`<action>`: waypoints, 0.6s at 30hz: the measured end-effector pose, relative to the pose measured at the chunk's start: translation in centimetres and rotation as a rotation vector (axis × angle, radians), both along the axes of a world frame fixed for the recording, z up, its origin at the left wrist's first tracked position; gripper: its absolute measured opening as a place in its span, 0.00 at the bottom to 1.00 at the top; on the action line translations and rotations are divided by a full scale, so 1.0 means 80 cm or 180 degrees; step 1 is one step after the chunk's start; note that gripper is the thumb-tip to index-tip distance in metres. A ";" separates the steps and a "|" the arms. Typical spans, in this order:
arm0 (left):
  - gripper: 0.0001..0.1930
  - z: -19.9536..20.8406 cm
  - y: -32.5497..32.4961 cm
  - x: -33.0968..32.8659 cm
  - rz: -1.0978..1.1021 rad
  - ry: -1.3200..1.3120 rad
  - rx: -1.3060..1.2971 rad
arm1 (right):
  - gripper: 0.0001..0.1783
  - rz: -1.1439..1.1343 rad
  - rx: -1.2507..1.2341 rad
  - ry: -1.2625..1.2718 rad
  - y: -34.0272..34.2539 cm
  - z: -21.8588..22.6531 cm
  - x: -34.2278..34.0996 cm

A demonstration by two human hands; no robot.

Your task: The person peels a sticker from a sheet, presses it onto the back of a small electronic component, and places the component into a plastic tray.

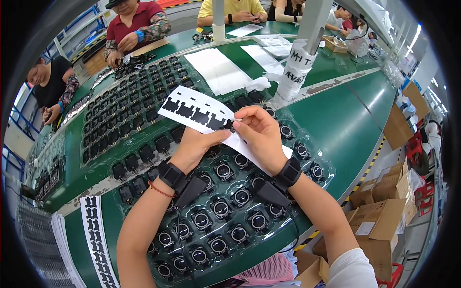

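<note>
My left hand (pixel 196 146) grips a white sheet of black die-cut stickers (pixel 191 99) from beneath, with its thumb pressed on top near the lower edge. The thumb and fingertips of my right hand (pixel 264 139) pinch together at a black sticker (pixel 229 124) on the sheet; how far that sticker is off the backing, I cannot make out. Below both hands lies a clear plastic tray (pixel 321 157) filled with small black devices, many showing a round ringed face like this device (pixel 221 208). A black band with a small dark box sits on each of my wrists.
Another tray of black parts (pixel 137 98) stands beyond on the green table (pixel 345 113). A second sticker strip (pixel 98 235) lies at left. A wrapped white post (pixel 294 72) rises past my right hand. Co-workers sit across the table; cardboard boxes (pixel 379 223) stand at right.
</note>
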State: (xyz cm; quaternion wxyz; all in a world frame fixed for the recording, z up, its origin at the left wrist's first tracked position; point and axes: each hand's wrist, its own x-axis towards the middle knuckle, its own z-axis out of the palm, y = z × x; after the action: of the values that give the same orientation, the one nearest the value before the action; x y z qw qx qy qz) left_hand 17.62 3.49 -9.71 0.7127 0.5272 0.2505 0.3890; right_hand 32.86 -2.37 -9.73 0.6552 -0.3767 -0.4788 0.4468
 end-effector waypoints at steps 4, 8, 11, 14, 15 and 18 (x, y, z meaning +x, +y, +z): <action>0.22 0.003 0.000 -0.004 -0.0081 -0.0079 -0.0132 | 0.10 -0.0004 -0.0024 -0.0012 0.001 0.001 -0.003; 0.23 0.005 -0.003 -0.003 -0.0121 -0.0208 -0.0287 | 0.10 -0.0071 0.0113 -0.0019 -0.001 0.003 -0.004; 0.24 0.004 -0.003 -0.003 -0.0162 -0.0258 -0.0300 | 0.10 -0.0151 0.0242 -0.0147 0.002 -0.001 -0.004; 0.23 0.002 -0.002 -0.003 -0.0118 -0.0310 -0.0378 | 0.08 -0.0079 0.0151 -0.0129 -0.001 0.002 -0.004; 0.23 0.000 0.000 -0.005 -0.0107 -0.0282 -0.0275 | 0.08 0.0039 0.0007 -0.0038 -0.002 0.003 -0.005; 0.20 -0.002 0.001 -0.005 -0.0051 -0.0228 -0.0129 | 0.07 0.0092 -0.0171 -0.0012 -0.002 0.007 -0.004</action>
State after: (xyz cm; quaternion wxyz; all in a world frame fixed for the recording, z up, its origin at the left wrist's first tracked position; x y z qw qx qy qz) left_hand 17.23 3.60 -9.89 0.7349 0.5004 0.2284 0.3967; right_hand 32.53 -2.51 -9.20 0.6373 -0.3880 -0.4733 0.4682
